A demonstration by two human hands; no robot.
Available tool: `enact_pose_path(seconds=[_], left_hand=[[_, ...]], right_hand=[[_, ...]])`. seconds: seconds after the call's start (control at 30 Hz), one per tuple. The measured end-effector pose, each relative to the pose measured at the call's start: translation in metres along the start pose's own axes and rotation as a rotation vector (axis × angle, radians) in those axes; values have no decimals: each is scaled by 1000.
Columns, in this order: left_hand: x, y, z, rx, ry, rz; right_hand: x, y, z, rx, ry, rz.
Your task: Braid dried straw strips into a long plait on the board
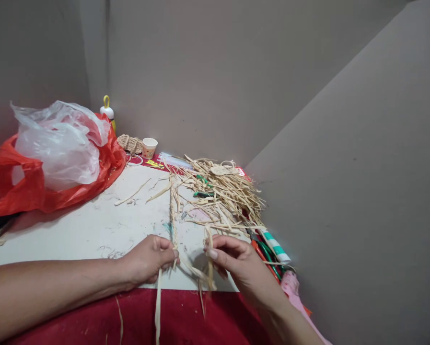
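Observation:
Between thumb and fingers, my left hand [150,261] pinches the near end of a straw braid [172,211], which runs away from me across the white board. A loose flat strip [158,302] hangs down below that hand over the red cloth. My right hand [232,261], to the right, is closed on pale straw strands [210,258], looped at the fingertips. Some strands stretch from this loop back to my left hand. The far side of the right fingers is partly hidden.
A heap of dry straw [232,191] lies at the back right, near pliers [263,258] and a green-striped roll [276,247]. Red and white plastic bags [60,153] fill the left. A paper cup [149,148] and woven straw sole [130,143] stand behind. Grey panels enclose the table.

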State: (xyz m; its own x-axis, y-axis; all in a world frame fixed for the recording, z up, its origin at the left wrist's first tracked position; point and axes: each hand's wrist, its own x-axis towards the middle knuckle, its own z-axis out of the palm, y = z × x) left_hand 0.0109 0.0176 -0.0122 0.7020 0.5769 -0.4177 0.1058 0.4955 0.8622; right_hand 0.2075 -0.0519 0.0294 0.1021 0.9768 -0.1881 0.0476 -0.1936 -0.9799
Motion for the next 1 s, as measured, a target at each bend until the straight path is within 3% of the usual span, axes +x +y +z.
enact_pose_path(seconds=[0.13,0.2,0.43,0.5,0.67,0.73,0.87,1.0], left_hand=[[1,1,0,-15,-23,-10],[0,1,-1,-1,-22,-24],[0,2,-3,53,-81,1],[1,3,-4,47,-86,-11],[1,5,-3,7,-104,-54],[1,5,-3,1,-115,-45],[1,4,-4,-2,-118,-27],[2,0,-5,15,-118,-10]], right_hand=[[-10,-8,-6,-95,84,-295],[-16,-14,-8,-133,127,-367],[-18,-19,-8,1,188,-236],[-20,-17,-7,-17,181,-267],[-39,-7,-6,-336,232,-652],[-45,1,-9,-547,155,-761],[-45,15,-12,-772,-240,-846],[-49,14,-5,-815,-258,-669]])
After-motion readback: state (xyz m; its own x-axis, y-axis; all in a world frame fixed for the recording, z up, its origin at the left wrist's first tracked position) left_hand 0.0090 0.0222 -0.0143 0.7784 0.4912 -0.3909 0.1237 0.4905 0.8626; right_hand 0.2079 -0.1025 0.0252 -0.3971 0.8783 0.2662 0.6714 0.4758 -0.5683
